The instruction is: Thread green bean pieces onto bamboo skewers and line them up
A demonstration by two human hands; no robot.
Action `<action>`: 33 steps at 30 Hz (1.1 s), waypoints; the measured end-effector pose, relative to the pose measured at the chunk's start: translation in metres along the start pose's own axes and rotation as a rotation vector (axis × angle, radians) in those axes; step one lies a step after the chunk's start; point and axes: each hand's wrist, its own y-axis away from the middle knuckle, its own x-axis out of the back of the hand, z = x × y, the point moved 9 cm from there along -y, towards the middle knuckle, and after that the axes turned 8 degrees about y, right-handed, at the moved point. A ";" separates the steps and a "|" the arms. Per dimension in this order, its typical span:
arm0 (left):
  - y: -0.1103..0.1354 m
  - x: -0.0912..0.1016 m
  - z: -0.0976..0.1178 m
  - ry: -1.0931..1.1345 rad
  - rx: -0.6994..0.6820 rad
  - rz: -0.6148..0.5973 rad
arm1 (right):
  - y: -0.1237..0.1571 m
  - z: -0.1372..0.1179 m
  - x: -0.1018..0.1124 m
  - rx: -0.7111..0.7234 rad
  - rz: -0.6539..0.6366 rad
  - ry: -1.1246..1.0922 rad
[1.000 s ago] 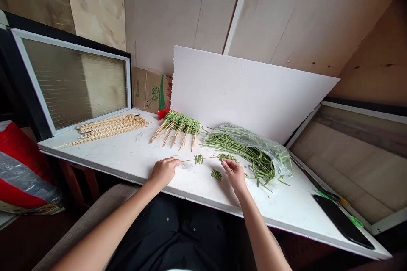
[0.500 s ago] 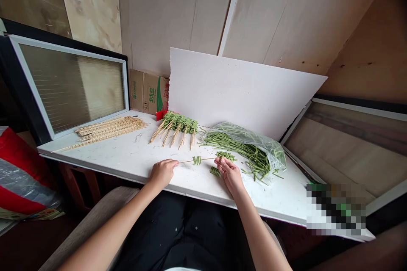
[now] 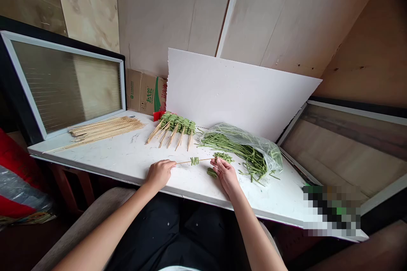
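My left hand (image 3: 159, 174) is closed round one end of a thin bamboo skewer (image 3: 183, 162), which runs level above the tabletop. Midway along the skewer sits a short row of cut green bean pieces (image 3: 194, 161). At its other end, the fingers of my right hand (image 3: 226, 174) are pinched together; whether they also hold a bean piece, I cannot make out. Behind that hand lies a loose heap of cut bean pieces (image 3: 225, 157), and a small bundle of them (image 3: 211, 172) is just to its left.
Finished bean skewers (image 3: 178, 123) are stacked at the back, sticks toward me. Bare skewers (image 3: 108, 129) lie at left on the white table (image 3: 127, 156). Long beans (image 3: 229, 144) spill from a clear plastic bag (image 3: 271, 152). A cardboard box (image 3: 148, 93) and white board (image 3: 235, 89) stand behind.
The view has shifted slightly, so everything appears a little further left. Both hands keep their grip on the skewer, and the bean pieces on it look unchanged.
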 end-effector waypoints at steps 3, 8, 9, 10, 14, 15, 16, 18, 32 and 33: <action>0.000 0.000 -0.001 -0.005 0.015 0.001 | 0.000 0.000 -0.002 0.001 -0.024 -0.002; 0.001 0.000 0.000 -0.008 0.006 0.009 | 0.001 0.000 -0.001 -0.003 -0.008 -0.007; 0.001 0.000 -0.001 -0.010 0.005 0.010 | 0.002 0.000 -0.001 -0.003 -0.003 -0.002; 0.001 0.000 -0.001 -0.011 0.005 0.011 | 0.002 0.000 0.000 -0.002 0.001 0.004; 0.001 -0.001 -0.001 -0.016 -0.002 0.005 | 0.002 -0.003 0.001 0.008 0.022 0.018; 0.001 -0.001 0.000 -0.018 -0.007 0.004 | 0.002 -0.003 0.001 0.012 0.028 0.017; 0.000 -0.001 0.001 -0.021 -0.012 0.003 | 0.001 -0.004 0.001 0.019 0.033 0.017; 0.000 -0.001 0.003 -0.031 -0.023 0.006 | 0.000 -0.006 0.003 0.040 0.052 0.018; 0.001 -0.002 0.007 -0.070 -0.117 0.070 | 0.000 -0.005 0.010 0.062 0.116 0.111; 0.002 -0.001 0.007 -0.071 -0.125 0.080 | 0.001 -0.007 0.010 0.080 0.125 0.138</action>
